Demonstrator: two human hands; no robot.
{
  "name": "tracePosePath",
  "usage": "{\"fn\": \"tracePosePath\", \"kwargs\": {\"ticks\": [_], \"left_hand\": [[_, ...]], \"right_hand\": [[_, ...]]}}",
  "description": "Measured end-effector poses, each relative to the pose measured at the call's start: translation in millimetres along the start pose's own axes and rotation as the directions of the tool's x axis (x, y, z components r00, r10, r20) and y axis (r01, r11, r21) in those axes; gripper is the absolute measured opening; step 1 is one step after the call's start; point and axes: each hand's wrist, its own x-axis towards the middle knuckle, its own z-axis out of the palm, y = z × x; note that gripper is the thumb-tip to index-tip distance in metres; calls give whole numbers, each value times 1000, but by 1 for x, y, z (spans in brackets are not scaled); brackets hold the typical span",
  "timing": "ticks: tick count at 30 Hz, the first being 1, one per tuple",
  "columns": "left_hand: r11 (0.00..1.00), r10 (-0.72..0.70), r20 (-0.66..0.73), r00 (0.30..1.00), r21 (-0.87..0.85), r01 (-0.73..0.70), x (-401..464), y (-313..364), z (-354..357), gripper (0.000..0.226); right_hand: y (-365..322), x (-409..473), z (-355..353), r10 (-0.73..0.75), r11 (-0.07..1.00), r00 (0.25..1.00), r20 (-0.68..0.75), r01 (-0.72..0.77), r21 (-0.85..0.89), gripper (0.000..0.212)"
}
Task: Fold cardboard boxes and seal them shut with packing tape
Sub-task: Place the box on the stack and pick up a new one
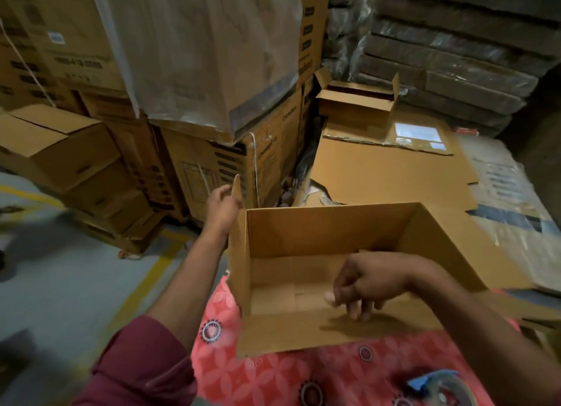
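Note:
An open brown cardboard box [318, 232] stands in front of me on a red patterned cloth [273, 375], its top open and its near flap lying flat toward me. My left hand [221, 207] reaches to the box's far left corner and holds the upright side flap [236, 190]. My right hand [364, 284] hangs over the near edge of the box with fingers loosely curled downward, holding nothing. A tape dispenser [440, 387] with a blue part lies on the cloth at the lower right.
Tall stacks of printed cartons [212, 163] stand behind and to the left, one draped in plastic film. Flat cardboard sheets [388, 169] and a small open box [358, 102] lie behind the box. Dark wrapped slabs [455, 56] are piled at the back right. Grey floor with yellow lines [76, 284] lies left.

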Motion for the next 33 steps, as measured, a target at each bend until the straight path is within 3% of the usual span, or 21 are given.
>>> {"fn": "tracePosePath", "kwargs": {"ticks": [1, 3, 5, 8, 11, 13, 16, 19, 21, 23, 25, 27, 30, 31, 33], "left_hand": [[998, 22, 20, 1000, -60, -20, -10, -2, 11, 54], [991, 80, 126, 989, -113, -66, -34, -15, 36, 61], [975, 159, 223, 962, 119, -188, -58, -41, 59, 72], [695, 200, 334, 921, 615, -374, -76, -90, 79, 90], [417, 135, 450, 883, 782, -462, -86, -124, 80, 88], [359, 129, 466, 875, 801, -480, -87, -130, 76, 79], [501, 233, 381, 895, 742, -446, -66, -112, 71, 63], [663, 300, 177, 937, 668, -338, -28, -87, 61, 50], [803, 208, 4, 978, 571, -173, 8, -79, 50, 47], [927, 1, -85, 996, 374, 31, 41, -79, 42, 51], [973, -194, -28, 981, 123, 196, 58, -78, 39, 48], [950, -310, 99, 946, -6, 312, 66, -77, 40, 41], [903, -413, 223, 883, -25, 429, 80, -79, 44, 68], [900, -417, 241, 877, -28, 435, 88, -81, 46, 67], [913, -379, 227, 897, -68, 402, 93, -79, 52, 45]], "right_hand": [[0, 3, 8, 8, 996, 999, 38, -5, -85, 45], [5, 21, 25, -12, 975, 1000, -17, 8, -223, 59], [16, 38, 41, -37, 973, 993, -116, 9, -231, 62], [37, 56, 67, -19, 995, 964, -265, -8, -99, 74], [51, 60, 94, -51, 986, 926, -373, -14, -167, 76], [55, 62, 101, -77, 991, 917, -392, 26, -134, 73], [51, 69, 90, -69, 997, 902, -426, 47, -60, 73], [45, 83, 77, -88, 995, 885, -457, 56, -85, 74], [45, 93, 79, -78, 997, 886, -457, 68, -38, 72], [48, 101, 91, -79, 996, 901, -426, 55, -67, 80], [50, 105, 98, -67, 994, 907, -416, 24, -108, 88], [53, 107, 96, -40, 997, 912, -407, 8, -80, 90], [49, 109, 89, 23, 1000, 938, -345, -19, 17, 88], [46, 107, 89, 40, 999, 952, -304, -32, 31, 84], [42, 103, 88, 57, 997, 975, -216, -42, 70, 73]]}}
